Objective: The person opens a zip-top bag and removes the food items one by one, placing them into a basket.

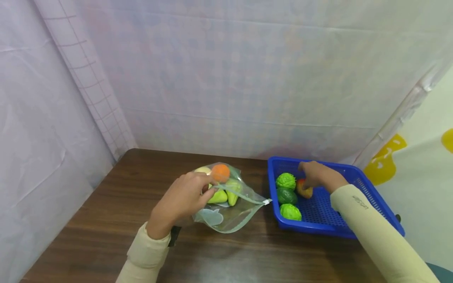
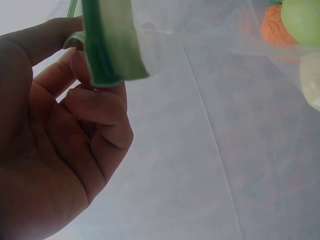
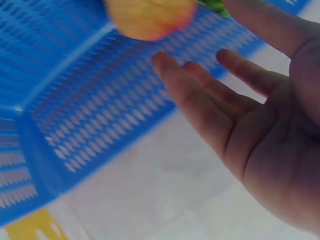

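Observation:
My left hand (image 1: 184, 196) pinches the edge of a clear zip bag (image 1: 231, 224), whose mouth gapes toward me. Close up in the left wrist view, thumb and fingers grip its green seal strip (image 2: 102, 45). Inside the bag lie an orange (image 1: 220, 173), yellow-green fruits (image 1: 232, 192) and a pale one (image 1: 203, 170). My right hand (image 1: 320, 175) reaches into the blue basket (image 1: 318, 227), over a red-and-yellow fruit (image 1: 305, 191). The right wrist view has its fingers spread loosely, with a gap between the fingertips and that fruit (image 3: 152, 17).
Along the basket's left side sit two bright green leafy balls, one at the back (image 1: 286, 181) and one in front (image 1: 290, 212), with a dark green avocado-like fruit (image 1: 286, 196) between them. A white slider (image 1: 266, 202) on the bag's corner lies close beside the basket. Pale sheeting (image 1: 240, 78) rises behind the brown table (image 1: 106, 220).

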{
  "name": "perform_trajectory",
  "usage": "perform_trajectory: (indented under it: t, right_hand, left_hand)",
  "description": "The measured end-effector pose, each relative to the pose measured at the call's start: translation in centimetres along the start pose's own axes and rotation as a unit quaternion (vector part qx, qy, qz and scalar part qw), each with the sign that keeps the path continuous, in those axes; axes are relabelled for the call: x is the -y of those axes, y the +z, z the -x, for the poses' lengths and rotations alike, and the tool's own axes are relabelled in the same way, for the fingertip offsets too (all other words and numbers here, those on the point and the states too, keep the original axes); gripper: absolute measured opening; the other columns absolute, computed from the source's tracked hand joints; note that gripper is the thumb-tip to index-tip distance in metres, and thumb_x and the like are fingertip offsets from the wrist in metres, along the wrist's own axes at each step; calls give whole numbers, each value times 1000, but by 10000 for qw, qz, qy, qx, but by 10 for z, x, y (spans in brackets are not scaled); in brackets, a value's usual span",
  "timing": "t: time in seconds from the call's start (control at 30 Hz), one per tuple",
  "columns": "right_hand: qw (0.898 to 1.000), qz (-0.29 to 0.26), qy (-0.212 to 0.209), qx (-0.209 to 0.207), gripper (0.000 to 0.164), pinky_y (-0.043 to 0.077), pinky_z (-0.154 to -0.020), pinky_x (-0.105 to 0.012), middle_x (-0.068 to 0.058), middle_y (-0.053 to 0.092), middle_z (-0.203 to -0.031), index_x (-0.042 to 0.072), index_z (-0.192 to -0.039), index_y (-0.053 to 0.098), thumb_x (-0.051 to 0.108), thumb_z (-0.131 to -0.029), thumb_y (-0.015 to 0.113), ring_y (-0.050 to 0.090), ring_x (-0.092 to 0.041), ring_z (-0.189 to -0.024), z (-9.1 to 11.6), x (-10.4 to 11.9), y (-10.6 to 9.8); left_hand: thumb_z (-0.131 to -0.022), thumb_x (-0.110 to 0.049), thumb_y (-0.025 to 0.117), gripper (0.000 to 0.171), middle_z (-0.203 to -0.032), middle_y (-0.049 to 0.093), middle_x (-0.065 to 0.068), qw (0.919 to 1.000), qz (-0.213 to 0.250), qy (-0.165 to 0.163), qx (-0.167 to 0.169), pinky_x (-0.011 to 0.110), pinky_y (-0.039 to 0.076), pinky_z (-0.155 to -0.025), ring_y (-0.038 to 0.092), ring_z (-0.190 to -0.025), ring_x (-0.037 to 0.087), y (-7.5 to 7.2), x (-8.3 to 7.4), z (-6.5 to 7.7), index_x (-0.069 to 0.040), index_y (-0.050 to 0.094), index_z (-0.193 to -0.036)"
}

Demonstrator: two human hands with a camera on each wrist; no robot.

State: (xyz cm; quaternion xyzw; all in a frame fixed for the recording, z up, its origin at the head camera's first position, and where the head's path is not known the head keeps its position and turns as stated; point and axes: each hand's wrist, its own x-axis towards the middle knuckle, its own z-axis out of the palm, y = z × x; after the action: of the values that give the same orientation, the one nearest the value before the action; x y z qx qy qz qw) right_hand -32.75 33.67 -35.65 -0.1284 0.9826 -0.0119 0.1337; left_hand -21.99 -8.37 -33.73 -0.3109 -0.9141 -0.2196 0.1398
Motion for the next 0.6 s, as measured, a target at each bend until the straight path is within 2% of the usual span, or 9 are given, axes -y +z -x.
perform_trajectory:
  t: [0.07,0.37,0.6]
  right_hand:
    - [9998,84,-145,-98,63,52,-91,-56,-30,62,-126,-8,-129,57,17,-77,85,60,-48,-114,6,7,-10]
    - [9950,359,-697,-622,60,49,-94,-57,-25,63,-127,-4,-131,58,24,-83,82,59,-46,-116,48,52,-55]
    - [9872,223,-1030,-1194,56,47,-100,-57,-20,59,-135,1,-135,57,23,-88,78,56,-42,-124,87,101,-71]
  left_hand:
    - [-92,-21,71,7,-62,45,-11,10000,-4,10,-21,21,34,-50,40,-56,4,0,0,0,-15,75,-95]
    - [-91,-19,72,4,-63,45,-10,9998,2,149,-137,22,34,-51,40,-58,5,2,1,-1,-14,73,-91]
    - [-91,-19,72,5,-64,46,-10,9997,-55,169,-176,22,36,-52,42,-59,5,2,0,-1,-14,73,-92]
